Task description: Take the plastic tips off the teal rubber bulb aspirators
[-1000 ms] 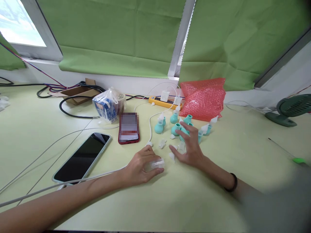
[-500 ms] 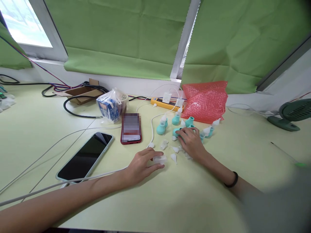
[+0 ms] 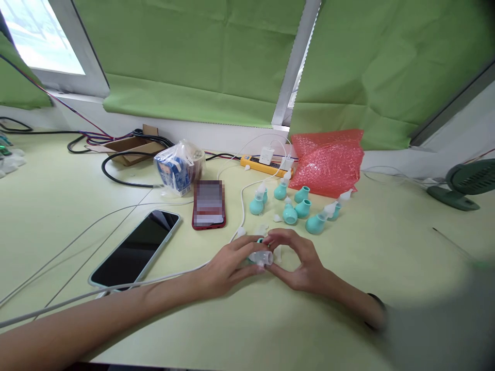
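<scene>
Just above the tabletop, my left hand (image 3: 228, 263) pinches a clear plastic tube (image 3: 263, 258) between thumb and fingers. A bit of a teal rubber bulb (image 3: 260, 240) shows between the two hands, mostly hidden by fingers. My right hand (image 3: 299, 257) curves round from the right, its fingertips meeting at the bulb and the tube's end; its exact grip is partly covered. Behind the hands stand several teal bulbs (image 3: 303, 208), some topped with clear and white pointed nozzles (image 3: 330, 209). One bulb (image 3: 290, 214) lies tipped with its opening toward me. Small white tips (image 3: 278, 252) lie near my right hand.
A red-cased phone (image 3: 209, 205) and a larger black-screened phone (image 3: 135, 250) lie to the left. White cables cross the table under my left arm. At the back are a bagged blue box (image 3: 174, 172), a yellow power strip (image 3: 266, 167) and red bubble wrap (image 3: 328, 162).
My right hand has moved from the group of bulbs toward me and left, meeting my left hand. A teal bulb now shows between them, and the clear tube has turned its open end rightward.
</scene>
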`<state>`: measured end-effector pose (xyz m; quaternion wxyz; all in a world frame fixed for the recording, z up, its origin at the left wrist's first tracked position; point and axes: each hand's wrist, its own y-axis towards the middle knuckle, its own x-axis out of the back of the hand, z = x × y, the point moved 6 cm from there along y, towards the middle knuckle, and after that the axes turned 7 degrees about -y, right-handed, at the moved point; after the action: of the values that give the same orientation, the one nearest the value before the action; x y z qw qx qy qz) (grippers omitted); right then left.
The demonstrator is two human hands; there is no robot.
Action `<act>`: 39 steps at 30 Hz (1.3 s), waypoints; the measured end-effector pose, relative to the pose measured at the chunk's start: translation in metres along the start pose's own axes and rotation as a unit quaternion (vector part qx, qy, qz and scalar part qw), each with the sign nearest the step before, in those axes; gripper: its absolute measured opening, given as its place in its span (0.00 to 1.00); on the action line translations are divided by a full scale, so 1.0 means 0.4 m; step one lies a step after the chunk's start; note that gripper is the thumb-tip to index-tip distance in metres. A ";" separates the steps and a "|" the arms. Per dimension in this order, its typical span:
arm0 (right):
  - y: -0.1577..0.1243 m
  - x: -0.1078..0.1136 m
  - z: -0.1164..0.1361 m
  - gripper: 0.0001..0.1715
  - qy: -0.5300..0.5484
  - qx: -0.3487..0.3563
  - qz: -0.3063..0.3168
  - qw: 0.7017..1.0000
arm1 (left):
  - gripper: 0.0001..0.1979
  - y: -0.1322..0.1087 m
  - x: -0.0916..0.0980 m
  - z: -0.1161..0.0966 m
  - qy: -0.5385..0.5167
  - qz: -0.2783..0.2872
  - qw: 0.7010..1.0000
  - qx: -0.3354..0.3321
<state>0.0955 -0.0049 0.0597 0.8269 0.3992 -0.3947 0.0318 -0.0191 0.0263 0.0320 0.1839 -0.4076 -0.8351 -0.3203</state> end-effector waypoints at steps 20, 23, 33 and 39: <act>0.034 0.056 -0.007 0.09 -0.012 0.033 0.042 0.999 | 0.18 -0.016 0.042 -0.026 0.028 -0.195 0.978 -0.071; 0.031 0.047 -0.007 0.10 0.014 0.028 0.053 0.998 | 0.16 -0.016 0.045 -0.028 0.034 -0.196 0.978 -0.058; -0.002 0.017 0.015 0.10 -0.135 0.140 0.072 0.978 | 0.10 -0.009 0.030 0.004 0.082 -0.161 0.983 0.011; 0.010 0.001 0.000 0.07 0.006 0.034 0.102 0.994 | 0.11 -0.010 0.024 -0.001 0.109 -0.142 0.984 -0.020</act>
<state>0.0945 -0.0023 0.0626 0.8077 0.3846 -0.4273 0.1312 -0.0280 0.0295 0.0362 0.2186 -0.2505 -0.8530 -0.4023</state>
